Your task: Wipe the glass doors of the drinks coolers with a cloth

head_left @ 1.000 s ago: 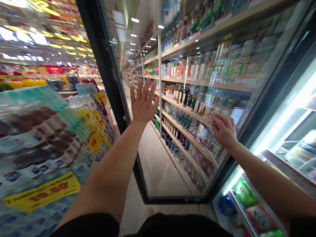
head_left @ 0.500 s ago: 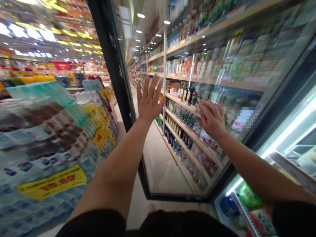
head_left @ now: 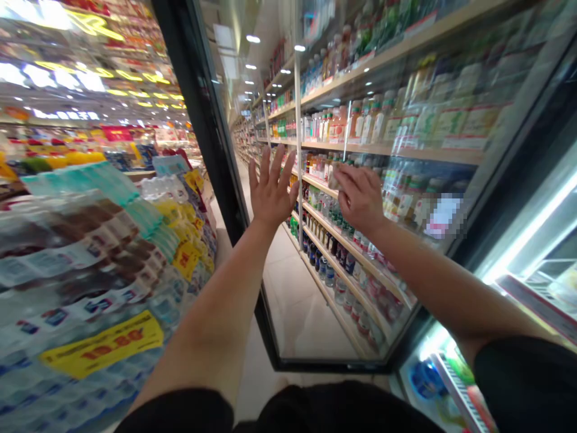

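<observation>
A glass cooler door [head_left: 311,328] with a black frame stands swung out in front of me. My left hand [head_left: 273,189] lies flat against the glass, or very near it, fingers spread and holding nothing. To its right, my right hand [head_left: 360,195] is closed on a small crumpled beige cloth [head_left: 334,178] at the pane, mostly covered by the fingers. Rows of bottles on wooden shelves [head_left: 351,246] appear in the glass behind both hands; whether seen through it or reflected, I cannot tell. A small blurred pale label [head_left: 444,215] sits at the pane's right.
Shrink-wrapped bottle packs [head_left: 90,252] are stacked on the left, bearing a yellow price sign [head_left: 106,344]. At the lower right is the lit cooler interior, with a blue package [head_left: 426,377] on a rack. Pale floor tiles [head_left: 252,367] run below the door.
My right hand has moved left across the glass with the cloth, closer to my left hand. The left hand stays nearly in place, fingers still spread.
</observation>
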Demonstrator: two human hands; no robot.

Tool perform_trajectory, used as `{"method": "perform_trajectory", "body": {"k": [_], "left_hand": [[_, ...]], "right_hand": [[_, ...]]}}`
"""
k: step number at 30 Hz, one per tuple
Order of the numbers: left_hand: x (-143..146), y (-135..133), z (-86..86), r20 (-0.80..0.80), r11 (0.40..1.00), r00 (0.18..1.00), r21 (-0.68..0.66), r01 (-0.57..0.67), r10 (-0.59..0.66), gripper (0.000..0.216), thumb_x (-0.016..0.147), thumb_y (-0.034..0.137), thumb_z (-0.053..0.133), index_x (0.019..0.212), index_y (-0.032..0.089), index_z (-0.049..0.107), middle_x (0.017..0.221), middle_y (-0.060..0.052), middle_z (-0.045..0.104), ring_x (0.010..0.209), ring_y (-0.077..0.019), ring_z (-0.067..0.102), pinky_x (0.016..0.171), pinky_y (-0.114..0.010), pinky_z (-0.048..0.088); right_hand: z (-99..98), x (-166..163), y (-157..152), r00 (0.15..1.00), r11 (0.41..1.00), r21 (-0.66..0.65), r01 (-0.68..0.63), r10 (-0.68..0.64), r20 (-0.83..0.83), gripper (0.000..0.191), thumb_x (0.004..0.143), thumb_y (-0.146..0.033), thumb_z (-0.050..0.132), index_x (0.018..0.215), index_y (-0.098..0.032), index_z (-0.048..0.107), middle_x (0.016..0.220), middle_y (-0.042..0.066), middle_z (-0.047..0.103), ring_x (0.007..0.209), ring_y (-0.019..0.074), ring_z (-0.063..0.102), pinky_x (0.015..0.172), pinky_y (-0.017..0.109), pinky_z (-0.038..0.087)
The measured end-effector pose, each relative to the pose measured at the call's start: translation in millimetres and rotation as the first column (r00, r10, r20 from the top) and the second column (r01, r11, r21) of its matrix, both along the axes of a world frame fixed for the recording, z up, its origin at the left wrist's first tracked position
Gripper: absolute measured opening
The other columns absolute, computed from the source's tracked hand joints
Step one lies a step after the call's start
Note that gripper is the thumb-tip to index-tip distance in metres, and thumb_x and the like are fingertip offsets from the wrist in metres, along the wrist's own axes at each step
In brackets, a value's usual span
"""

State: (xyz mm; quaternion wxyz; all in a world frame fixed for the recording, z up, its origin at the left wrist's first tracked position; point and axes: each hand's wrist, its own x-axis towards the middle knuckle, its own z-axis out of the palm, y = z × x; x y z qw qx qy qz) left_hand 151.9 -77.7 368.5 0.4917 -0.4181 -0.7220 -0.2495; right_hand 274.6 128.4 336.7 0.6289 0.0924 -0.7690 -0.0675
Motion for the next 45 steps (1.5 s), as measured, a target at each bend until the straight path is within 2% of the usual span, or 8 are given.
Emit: {"method": "perform_trajectory", "body": {"k": [4, 14, 22, 25, 30, 37, 41, 45], "left_hand": [[0.7, -2.3, -8.3, -0.009, 1.000, 1.000, 0.018, 0.000, 0.000, 0.060, 0.101, 0.051, 0.039, 0.156, 0.027, 0.039, 0.167, -0.004, 0.029, 0.159, -0.0235, 0.008, 0.130, -0.051, 0.000], [-16.6, -32.8, -116.8, 0.004, 0.992, 0.995, 0.081, -0.096, 0.096, 0.057, 0.103, 0.047, 0.037, 0.154, 0.022, 0.044, 0.161, -0.013, 0.038, 0.157, -0.0260, 0.006, 0.129, -0.057, 0.010], [-15.8, -32.1, -116.2, 0.081, 0.995, 0.995, 0.079, -0.067, 0.060, 0.058, 0.101, 0.048, 0.040, 0.153, 0.022, 0.047, 0.162, -0.011, 0.037, 0.157, -0.0280, 0.005, 0.130, -0.059, 0.005], [-15.6, -32.6, -116.2, 0.076, 0.995, 0.995, 0.070, -0.068, 0.063, 0.058, 0.101, 0.047, 0.041, 0.153, 0.022, 0.047, 0.162, -0.011, 0.036, 0.157, -0.0279, 0.005, 0.130, -0.058, 0.005], [-15.5, -33.0, -114.7, 0.091, 0.996, 0.994, 0.068, -0.064, 0.057, 0.058, 0.102, 0.048, 0.040, 0.153, 0.022, 0.046, 0.163, -0.011, 0.035, 0.157, -0.0275, 0.006, 0.130, -0.057, 0.005], [-15.6, -32.9, -115.7, 0.025, 0.994, 0.997, 0.076, -0.076, 0.074, 0.057, 0.102, 0.046, 0.042, 0.154, 0.023, 0.045, 0.162, -0.010, 0.036, 0.157, -0.0262, 0.008, 0.130, -0.055, 0.007], [-17.3, -33.1, -117.3, -0.042, 0.993, 0.995, 0.075, -0.092, 0.095, 0.056, 0.102, 0.043, 0.043, 0.152, 0.019, 0.047, 0.162, -0.012, 0.037, 0.157, -0.0272, 0.008, 0.130, -0.054, 0.007], [-18.2, -32.9, -118.2, -0.070, 0.991, 0.992, 0.082, -0.102, 0.108, 0.056, 0.102, 0.042, 0.044, 0.153, 0.019, 0.046, 0.162, -0.012, 0.036, 0.157, -0.0275, 0.010, 0.129, -0.053, 0.008]], "right_hand": [[-8.0, -6.0, -8.2, 0.998, 0.995, 0.086, -0.044, 0.040, 0.046, 0.049, 0.098, -0.016, 0.047, 0.146, -0.023, 0.056, 0.136, 0.008, 0.066, 0.120, 0.0282, 0.057, 0.106, 0.046, 0.044], [-70.6, -2.3, -37.6, 0.966, 0.975, 0.182, -0.131, 0.084, 0.243, 0.054, 0.098, -0.019, 0.054, 0.151, -0.023, 0.049, 0.145, 0.007, 0.062, 0.128, 0.0250, 0.056, 0.108, 0.041, 0.044], [-24.4, -7.3, -44.8, 0.986, 0.989, -0.026, -0.142, 0.144, 0.089, 0.052, 0.101, -0.014, 0.045, 0.152, -0.023, 0.048, 0.147, 0.008, 0.060, 0.136, 0.0260, 0.052, 0.117, 0.047, 0.042], [-51.1, -9.4, -52.8, 0.979, 0.983, -0.044, -0.178, 0.182, 0.092, 0.049, 0.099, -0.013, 0.050, 0.147, -0.023, 0.054, 0.143, 0.010, 0.062, 0.135, 0.0264, 0.054, 0.116, 0.046, 0.043], [-106.5, -4.9, -62.2, 0.906, 0.914, 0.250, -0.318, 0.215, 0.366, 0.040, 0.101, -0.014, 0.052, 0.138, -0.024, 0.061, 0.137, 0.004, 0.069, 0.125, 0.0195, 0.062, 0.104, 0.035, 0.052], [-87.0, -6.6, -58.3, 0.965, 0.986, 0.044, -0.161, 0.148, 0.217, 0.043, 0.100, -0.016, 0.054, 0.142, -0.022, 0.059, 0.141, 0.008, 0.066, 0.131, 0.0236, 0.057, 0.112, 0.041, 0.047], [-96.7, -9.2, -62.0, 0.944, 0.955, 0.189, -0.230, 0.172, 0.280, 0.044, 0.100, -0.014, 0.053, 0.143, -0.021, 0.057, 0.143, 0.005, 0.064, 0.130, 0.0216, 0.056, 0.110, 0.038, 0.049], [-50.5, -17.4, -58.5, 0.980, 0.969, 0.168, -0.181, 0.163, 0.115, 0.043, 0.100, -0.014, 0.051, 0.142, -0.018, 0.058, 0.144, 0.006, 0.063, 0.129, 0.0228, 0.056, 0.111, 0.038, 0.048]]}}
